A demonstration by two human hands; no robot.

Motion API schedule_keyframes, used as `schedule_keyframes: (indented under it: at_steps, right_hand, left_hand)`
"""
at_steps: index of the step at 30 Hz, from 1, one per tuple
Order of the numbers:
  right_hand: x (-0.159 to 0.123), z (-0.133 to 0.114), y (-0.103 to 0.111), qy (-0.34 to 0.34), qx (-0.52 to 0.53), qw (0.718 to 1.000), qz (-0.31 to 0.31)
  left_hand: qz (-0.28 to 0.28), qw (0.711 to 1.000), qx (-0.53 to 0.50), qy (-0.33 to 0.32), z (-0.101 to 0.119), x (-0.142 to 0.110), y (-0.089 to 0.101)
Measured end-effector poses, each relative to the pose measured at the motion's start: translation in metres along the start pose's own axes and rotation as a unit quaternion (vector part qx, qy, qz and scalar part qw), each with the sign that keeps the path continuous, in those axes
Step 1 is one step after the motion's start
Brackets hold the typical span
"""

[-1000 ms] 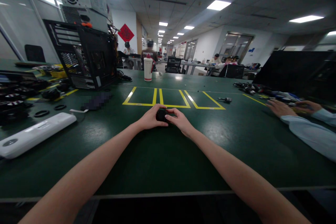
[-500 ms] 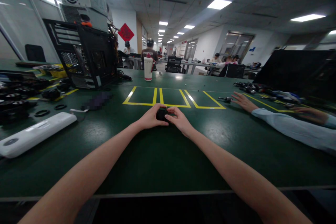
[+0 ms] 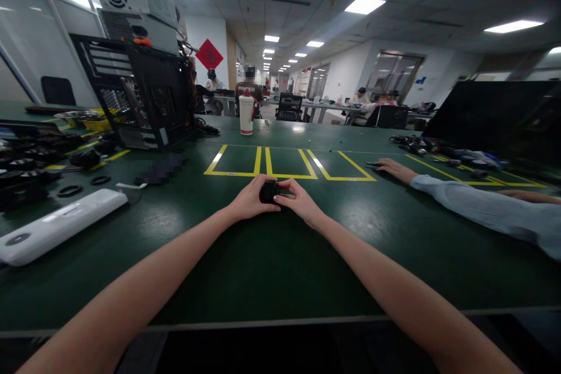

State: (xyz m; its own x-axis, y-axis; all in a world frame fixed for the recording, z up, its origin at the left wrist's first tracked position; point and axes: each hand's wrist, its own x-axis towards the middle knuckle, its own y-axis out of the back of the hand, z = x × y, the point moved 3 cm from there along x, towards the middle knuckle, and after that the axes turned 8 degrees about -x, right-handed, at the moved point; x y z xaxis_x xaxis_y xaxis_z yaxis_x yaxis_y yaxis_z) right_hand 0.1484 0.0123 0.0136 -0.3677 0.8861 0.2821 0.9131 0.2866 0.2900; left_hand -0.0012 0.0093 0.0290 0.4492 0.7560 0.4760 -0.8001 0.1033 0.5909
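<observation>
Between my two hands is a small, black, rounded object (image 3: 268, 191), too dark to tell its exact kind. My left hand (image 3: 250, 198) grips its left side, thumb in front and fingers curled over the far side. From the right, my right hand (image 3: 298, 200) pinches it with thumb and fingertips. Both hands are low over the green table (image 3: 263, 269), just in front of the yellow tape outlines (image 3: 287, 176). The fingers cover part of the object.
A black computer case (image 3: 144, 93) stands left, beyond a white power strip (image 3: 65, 225) and black rings (image 3: 70, 191). A white cup (image 3: 246, 115) stands at the back. On the right, a co-worker's hand (image 3: 394, 169) touches a thin dark tool near a cable heap (image 3: 412, 145).
My hands stay on the black object in nearly the same place. The co-worker's hand has moved left and now covers most of the thin tool.
</observation>
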Motion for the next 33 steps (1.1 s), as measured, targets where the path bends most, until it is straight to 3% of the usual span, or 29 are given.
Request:
schedule_keyframes:
  at_steps: [12, 21, 33]
  right_hand:
    - [0.0047, 0.0049, 0.0012, -0.043, -0.005, 0.999, -0.002]
    - [0.0025, -0.0014, -0.0003, 0.019, -0.013, 1.000, -0.010]
    - [0.0068, 0.0024, -0.0002, 0.016, -0.054, 0.998, 0.013]
  left_hand:
    - [0.005, 1.000, 0.011, -0.016, -0.0039, -0.0002, -0.0017]
    - [0.001, 1.000, 0.003, -0.012, -0.0029, -0.0003, -0.0008]
    - [-0.003, 1.000, 0.008, -0.026, -0.0054, 0.0004, -0.0005]
